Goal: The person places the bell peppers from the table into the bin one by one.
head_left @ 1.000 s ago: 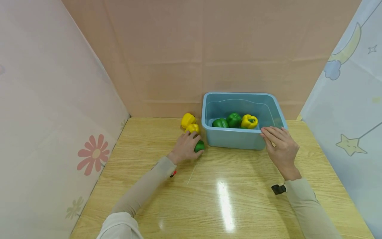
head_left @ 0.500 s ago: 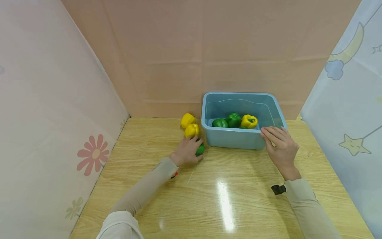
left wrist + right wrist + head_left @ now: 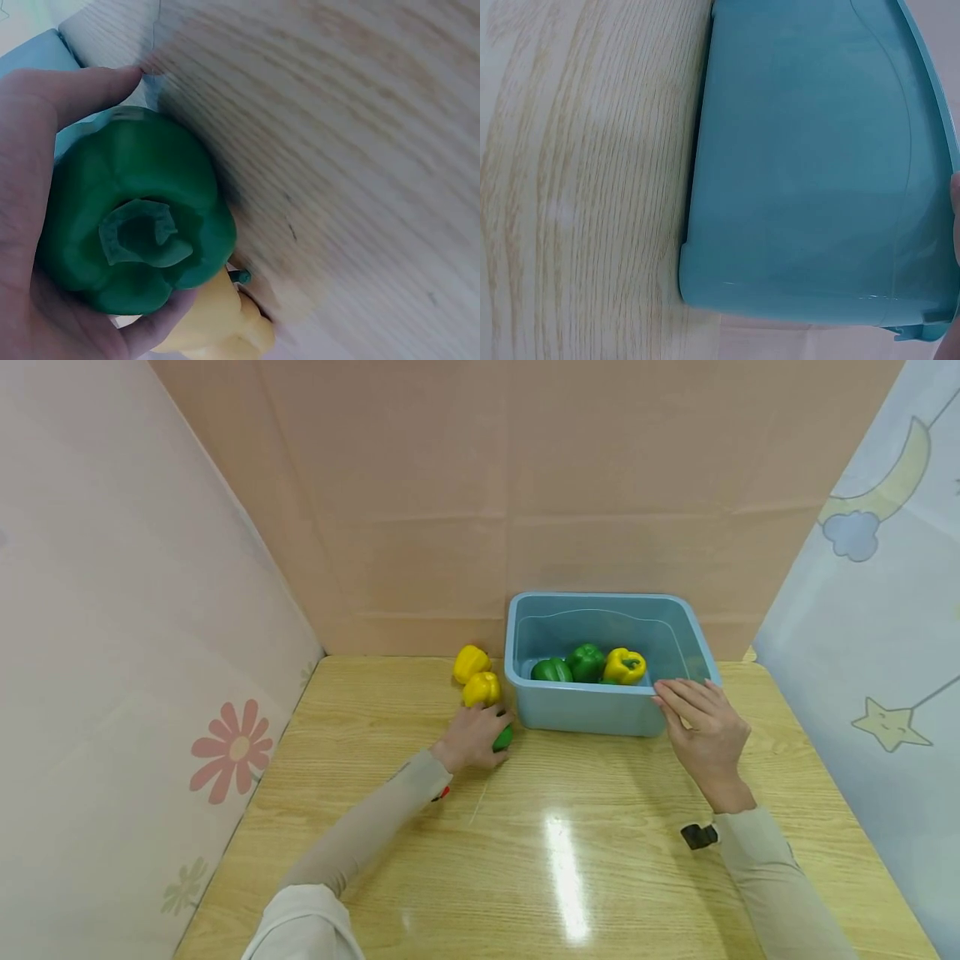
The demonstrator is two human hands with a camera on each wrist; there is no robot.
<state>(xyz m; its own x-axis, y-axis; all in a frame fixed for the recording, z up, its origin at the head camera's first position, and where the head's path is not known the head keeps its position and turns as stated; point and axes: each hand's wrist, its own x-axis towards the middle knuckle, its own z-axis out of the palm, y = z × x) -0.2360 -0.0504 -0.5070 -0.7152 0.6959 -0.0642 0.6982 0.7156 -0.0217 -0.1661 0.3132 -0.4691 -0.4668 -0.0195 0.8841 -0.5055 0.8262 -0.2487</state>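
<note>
My left hand (image 3: 474,737) curls round a green bell pepper (image 3: 135,210) just left of the blue bin (image 3: 585,710). In the left wrist view the thumb lies along one side of the pepper and fingers come round the other, with the stem facing the camera. Right behind that hand in the head view is a yellow bell pepper (image 3: 482,690), and a second yellow pepper (image 3: 471,665) lies beyond it. My right hand (image 3: 705,727) grips the bin's near rim at its right corner; only bits of its fingers (image 3: 956,202) show in the right wrist view.
Inside the bin, toward its near wall, lie green bell peppers (image 3: 587,662) and a yellow one (image 3: 625,667). The wooden table (image 3: 480,877) ends at a brown backdrop (image 3: 405,527). Patterned panels rise at the left (image 3: 135,610) and right (image 3: 885,635).
My left hand has drawn slightly toward me with the green pepper, and its fingers no longer cover the nearer yellow pepper. My right hand stays at the bin's rim.
</note>
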